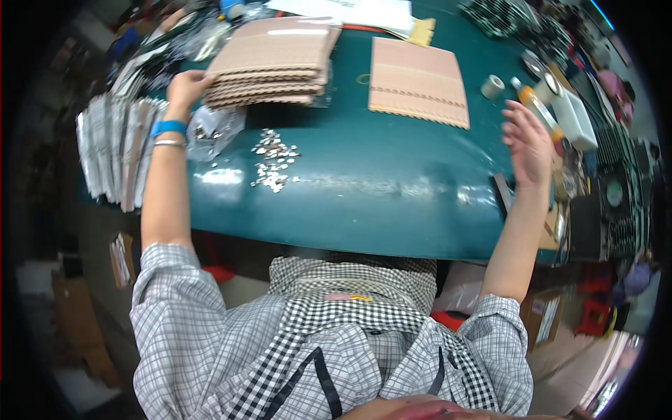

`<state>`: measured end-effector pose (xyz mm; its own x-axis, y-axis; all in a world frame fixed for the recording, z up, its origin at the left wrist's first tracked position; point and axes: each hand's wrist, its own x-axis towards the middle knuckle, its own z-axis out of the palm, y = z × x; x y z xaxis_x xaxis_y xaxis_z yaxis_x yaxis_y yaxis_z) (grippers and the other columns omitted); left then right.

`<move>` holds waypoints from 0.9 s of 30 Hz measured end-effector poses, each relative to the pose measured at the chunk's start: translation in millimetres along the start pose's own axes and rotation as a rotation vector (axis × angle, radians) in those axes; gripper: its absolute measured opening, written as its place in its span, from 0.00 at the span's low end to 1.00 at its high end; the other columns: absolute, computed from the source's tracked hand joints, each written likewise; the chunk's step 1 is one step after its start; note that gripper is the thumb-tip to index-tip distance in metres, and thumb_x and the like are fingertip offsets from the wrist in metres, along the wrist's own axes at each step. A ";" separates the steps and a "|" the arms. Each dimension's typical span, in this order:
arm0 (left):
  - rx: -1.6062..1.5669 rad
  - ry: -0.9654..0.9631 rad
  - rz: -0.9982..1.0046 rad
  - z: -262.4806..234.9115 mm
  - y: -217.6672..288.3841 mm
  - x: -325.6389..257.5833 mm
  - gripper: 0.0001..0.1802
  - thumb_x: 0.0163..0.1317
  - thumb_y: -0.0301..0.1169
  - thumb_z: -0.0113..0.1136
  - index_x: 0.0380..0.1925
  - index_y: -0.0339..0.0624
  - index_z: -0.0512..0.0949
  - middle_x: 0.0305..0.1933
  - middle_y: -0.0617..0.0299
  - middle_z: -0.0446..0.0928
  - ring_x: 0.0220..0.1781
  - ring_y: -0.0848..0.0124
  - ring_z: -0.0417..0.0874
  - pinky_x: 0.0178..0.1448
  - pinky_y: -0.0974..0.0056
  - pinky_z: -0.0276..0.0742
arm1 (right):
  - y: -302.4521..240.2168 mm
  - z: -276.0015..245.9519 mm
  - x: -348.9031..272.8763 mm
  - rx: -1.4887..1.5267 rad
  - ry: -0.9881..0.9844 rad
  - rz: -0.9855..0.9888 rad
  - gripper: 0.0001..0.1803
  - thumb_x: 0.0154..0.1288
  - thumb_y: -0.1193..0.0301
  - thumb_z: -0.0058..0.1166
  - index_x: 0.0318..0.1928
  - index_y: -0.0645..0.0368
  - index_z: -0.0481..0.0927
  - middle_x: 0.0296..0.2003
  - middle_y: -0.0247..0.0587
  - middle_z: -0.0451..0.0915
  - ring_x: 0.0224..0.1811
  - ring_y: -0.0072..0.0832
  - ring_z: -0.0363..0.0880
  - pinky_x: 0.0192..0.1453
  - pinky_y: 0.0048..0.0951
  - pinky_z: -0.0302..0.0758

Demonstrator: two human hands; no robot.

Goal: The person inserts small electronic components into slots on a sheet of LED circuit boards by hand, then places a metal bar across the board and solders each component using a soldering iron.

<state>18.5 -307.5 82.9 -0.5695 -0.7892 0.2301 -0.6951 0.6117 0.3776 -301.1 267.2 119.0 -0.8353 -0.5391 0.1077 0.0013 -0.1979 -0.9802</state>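
My left hand [185, 87] rests against the near left corner of a stack of tan cardboard sheets [273, 59] at the back left of the green table [392, 196]; its wrist wears a blue band and a metal bangle. My right hand [528, 143] hovers in the air over the table's right side, fingers spread and holding nothing, close to an orange-capped bottle [535, 105]. A second, thinner pile of tan sheets [418, 82] lies at the back middle. A heap of small shiny metal pieces [273, 161] sits between my arms, beside a clear plastic bag [213, 129].
Rows of silvery packets [115, 147] overhang the left edge. A tape roll [492, 86], a white box [575, 119] and dark fan parts [612, 196] crowd the right side. White papers [350, 10] lie at the back. Cardboard boxes and red stools stand on the floor.
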 end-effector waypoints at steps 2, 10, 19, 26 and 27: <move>-0.036 0.034 -0.052 -1.0 5.4 -12.1 0.26 0.52 0.53 0.71 0.42 0.46 0.88 0.40 0.52 0.87 0.44 0.61 0.88 0.50 0.61 0.79 | 19.6 71.5 23.9 -0.071 -0.173 0.085 0.17 0.71 0.67 0.56 0.53 0.68 0.81 0.43 0.39 0.83 0.36 0.18 0.77 0.36 0.19 0.75; -0.099 0.093 -0.104 -3.4 9.9 -32.1 0.23 0.52 0.51 0.70 0.42 0.50 0.88 0.36 0.53 0.87 0.40 0.59 0.88 0.48 0.61 0.80 | 100.8 274.0 80.8 -0.520 -0.328 0.159 0.24 0.73 0.54 0.51 0.54 0.61 0.82 0.46 0.41 0.84 0.50 0.30 0.78 0.55 0.34 0.74; -0.169 0.353 -0.051 -3.8 17.9 -31.2 0.20 0.45 0.31 0.67 0.43 0.47 0.88 0.26 0.62 0.83 0.30 0.69 0.84 0.39 0.64 0.79 | 83.6 316.2 88.5 -0.050 -0.045 0.214 0.15 0.56 0.73 0.67 0.43 0.66 0.83 0.40 0.41 0.85 0.49 0.27 0.78 0.59 0.36 0.68; -0.730 0.333 0.073 -17.9 33.5 -55.3 0.18 0.49 0.29 0.71 0.43 0.39 0.87 0.28 0.66 0.83 0.29 0.79 0.78 0.36 0.70 0.74 | 92.1 252.5 130.4 0.530 -0.311 0.316 0.13 0.62 0.84 0.57 0.48 0.75 0.74 0.40 0.50 0.80 0.43 0.35 0.84 0.55 0.32 0.82; -0.718 0.299 0.060 -31.8 53.6 -82.9 0.18 0.56 0.27 0.70 0.47 0.32 0.84 0.30 0.73 0.77 0.29 0.85 0.72 0.32 0.77 0.65 | 75.2 246.0 94.9 0.477 -0.247 0.264 0.20 0.62 0.84 0.56 0.55 0.75 0.72 0.51 0.53 0.76 0.53 0.36 0.81 0.59 0.32 0.80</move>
<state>42.4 -211.0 112.6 -0.3838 -0.7997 0.4617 -0.1544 0.5485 0.8218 -245.0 -0.2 96.4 -0.6211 -0.7828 -0.0377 0.4854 -0.3464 -0.8028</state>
